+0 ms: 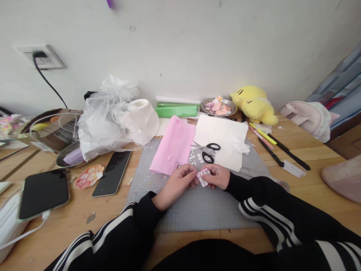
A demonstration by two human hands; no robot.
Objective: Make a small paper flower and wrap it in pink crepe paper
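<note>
A small folded paper piece (202, 177), white with black outlines and some pink, is pinched between the thumb and fingers of my right hand (218, 176). My left hand (182, 180) is closed at the paper's left edge, its fingertips partly hidden. Both hands are low over the grey cutting mat (194, 210). Just beyond them, scissors with black handles (208, 157) lie with their blades over pink crepe paper (173, 146). White paper scraps (194, 155) are scattered beside the scissors. A white sheet (225, 131) lies under the handles.
Phones (113, 173) and a painted paper flower (89, 176) lie left. Behind stand a plastic bag (104, 120), a tissue roll (143, 120), green rolls (177, 111) and a metal bowl of cut-outs (218, 107). Right are a yellow plush toy (255, 105), markers (262, 133) and a dark knife-shaped tool (291, 154).
</note>
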